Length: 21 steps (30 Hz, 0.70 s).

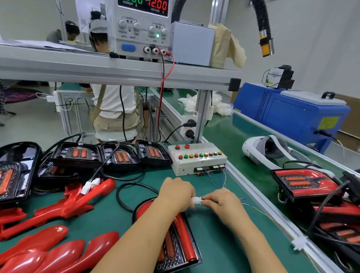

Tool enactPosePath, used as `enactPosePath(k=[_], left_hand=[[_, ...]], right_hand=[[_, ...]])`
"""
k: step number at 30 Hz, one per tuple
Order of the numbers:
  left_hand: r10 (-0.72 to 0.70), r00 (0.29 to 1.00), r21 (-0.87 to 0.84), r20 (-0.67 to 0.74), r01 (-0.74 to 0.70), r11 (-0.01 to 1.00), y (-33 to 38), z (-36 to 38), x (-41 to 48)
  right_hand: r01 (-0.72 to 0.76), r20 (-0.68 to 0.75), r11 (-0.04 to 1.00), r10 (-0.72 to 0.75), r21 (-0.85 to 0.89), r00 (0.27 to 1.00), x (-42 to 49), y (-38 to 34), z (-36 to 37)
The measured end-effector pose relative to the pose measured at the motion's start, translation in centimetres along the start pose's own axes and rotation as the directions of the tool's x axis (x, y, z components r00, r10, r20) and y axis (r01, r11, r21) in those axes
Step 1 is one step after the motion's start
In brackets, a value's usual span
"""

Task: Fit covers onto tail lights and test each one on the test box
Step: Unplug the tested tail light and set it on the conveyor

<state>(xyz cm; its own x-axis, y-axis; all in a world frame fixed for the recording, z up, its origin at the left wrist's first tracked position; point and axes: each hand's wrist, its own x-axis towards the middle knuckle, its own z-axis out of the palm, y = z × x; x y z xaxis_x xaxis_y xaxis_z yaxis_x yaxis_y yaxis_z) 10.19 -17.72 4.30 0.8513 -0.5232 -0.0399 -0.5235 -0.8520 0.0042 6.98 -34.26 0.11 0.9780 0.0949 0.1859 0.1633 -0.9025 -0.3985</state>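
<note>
A tail light with a red cover (177, 245) lies on the green mat under my left forearm. My left hand (176, 194) pinches its white connector (196, 200). My right hand (223, 202) pinches the mating plug, whose thin wires run up to the grey test box (196, 159) with its row of coloured buttons. The two connectors meet between my hands. The power supply (139, 22) on the shelf reads 0.000 A and 12.00 V.
Loose red covers (47, 252) lie at front left. Several uncovered black tail lights (79, 154) line the back left. Covered lights (304, 184) are piled on the conveyor at right, beside a white headset (266, 151). A person sits beyond the bench.
</note>
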Motion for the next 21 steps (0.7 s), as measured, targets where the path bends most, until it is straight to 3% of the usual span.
enactPosePath(k=[6,12,18,21], left_hand=[[-0.050,0.997,-0.007,0.061,0.050,0.999,0.4,0.4,0.4],[-0.030,0.978,-0.090,0.208,0.050,0.995,0.7,0.0,0.3],[-0.004,0.969,-0.200,0.246,0.055,0.978,-0.8,-1.0,-0.2],[-0.016,0.966,-0.241,0.256,0.081,0.967,-0.8,-1.0,-0.5]], right_hand=[[0.001,0.042,1.000,0.000,-0.012,0.999,0.1,0.2,0.2],[0.020,0.059,0.999,-0.021,0.027,0.998,0.0,0.1,0.2],[-0.162,0.028,0.984,0.160,0.075,0.987,-0.7,2.6,-0.5],[-0.201,0.020,0.980,0.200,0.017,0.980,-0.4,2.6,0.0]])
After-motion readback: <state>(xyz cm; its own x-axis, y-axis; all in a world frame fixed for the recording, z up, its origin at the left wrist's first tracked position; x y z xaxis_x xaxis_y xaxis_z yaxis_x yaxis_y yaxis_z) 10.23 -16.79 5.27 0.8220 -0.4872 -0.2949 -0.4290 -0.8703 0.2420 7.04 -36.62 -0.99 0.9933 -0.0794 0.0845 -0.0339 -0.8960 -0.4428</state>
